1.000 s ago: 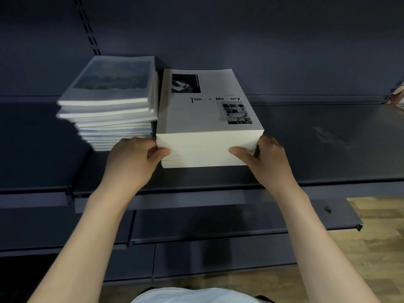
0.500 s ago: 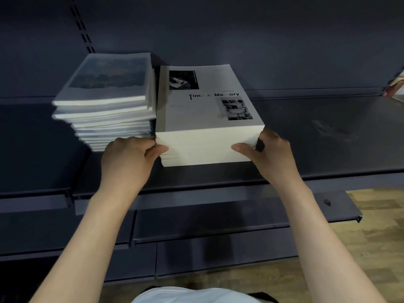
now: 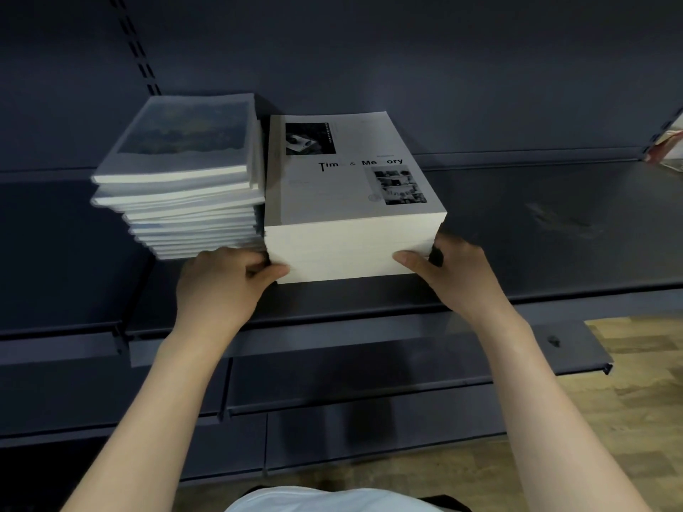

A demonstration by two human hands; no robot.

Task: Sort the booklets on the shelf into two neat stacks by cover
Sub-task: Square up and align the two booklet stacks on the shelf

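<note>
Stack [image 3: 351, 249] between both hands' grip

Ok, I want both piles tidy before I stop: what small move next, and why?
Probably let go of the white stack, whose edges look flush between the left hand and right hand, and square the photo-cover stack: its booklets sit staggered, upper ones jutting left.

Over the last second the left hand [image 3: 218, 286] has slid its thumb further under the near-left corner of the white booklet stack [image 3: 351, 249]; the right hand [image 3: 462, 279] has dropped slightly lower on the near-right corner.
</note>
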